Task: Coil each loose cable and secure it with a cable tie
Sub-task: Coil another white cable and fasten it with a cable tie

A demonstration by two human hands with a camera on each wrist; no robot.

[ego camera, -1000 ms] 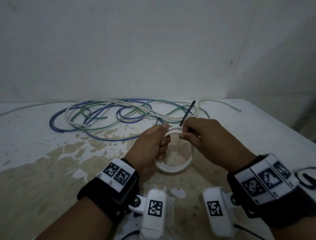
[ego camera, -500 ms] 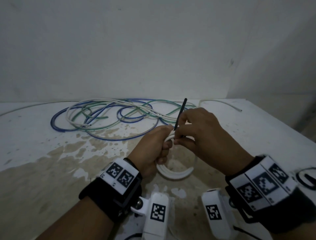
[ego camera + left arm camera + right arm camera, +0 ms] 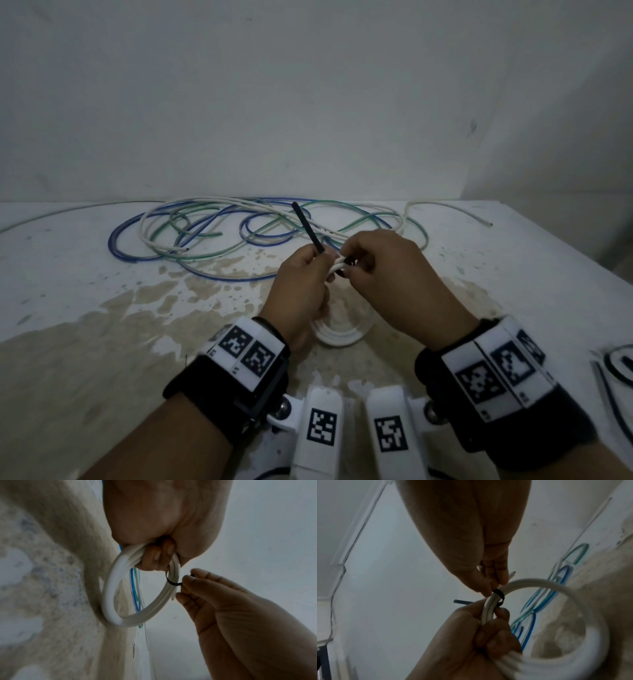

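Left hand (image 3: 301, 284) fists around the white coil (image 3: 339, 334), fingers curled through the loops, gripping the bundle at its top. Right hand (image 3: 387, 270) pinches the black tie (image 3: 306, 228) where it wraps the coil, thumb and fingertips (image 3: 188, 580) at the band. In the wrist views the tie circles the white strands just beside the left fingers (image 3: 502, 613), and its free tail sticks out past the left hand, pointing up toward the far edge. Coil is held upright over the stained middle of the worktop (image 3: 85, 308), lower arc close to the surface; contact cannot be told. Loose cables (image 3: 212, 233), blue, green and white, lie tangled near the far edge, behind the hands. One white end (image 3: 479, 221) trails toward the far right corner. A dark-outlined item (image 3: 616, 366) sits at the right edge, cropped.
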